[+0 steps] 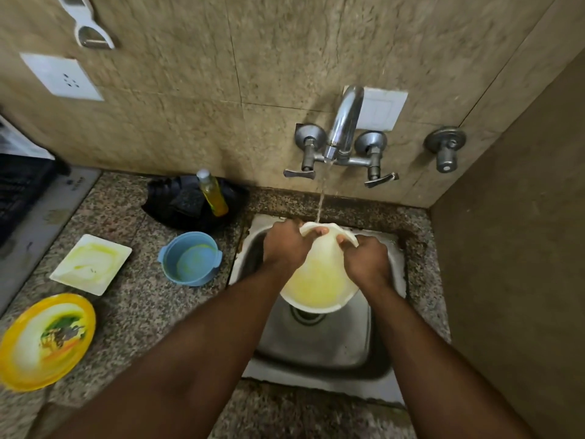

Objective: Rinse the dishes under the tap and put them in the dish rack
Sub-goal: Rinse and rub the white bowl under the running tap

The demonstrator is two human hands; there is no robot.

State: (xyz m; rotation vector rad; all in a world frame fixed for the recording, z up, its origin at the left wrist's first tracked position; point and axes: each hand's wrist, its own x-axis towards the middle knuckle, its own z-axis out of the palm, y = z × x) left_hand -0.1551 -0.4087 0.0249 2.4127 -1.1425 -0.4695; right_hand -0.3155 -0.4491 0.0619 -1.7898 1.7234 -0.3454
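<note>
My left hand (286, 245) and right hand (367, 264) each gripping the white plate (319, 280) – yellow-smeared – over the sink (357, 337) under the running tap (343, 128), three more dirty dishes on my counter (142, 312) – blue bowl (191, 258), square plate (91, 264), yellow plate (44, 340).

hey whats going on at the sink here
A person is rinsing a white plate over the sink. The left hand and the right hand each grip a side of it, tilted under the water running from the tap. The plate shows a yellow film. On the counter to the left wait a blue bowl, a square plate and a yellow plate, all stained. No dish rack is clearly in view.
</note>
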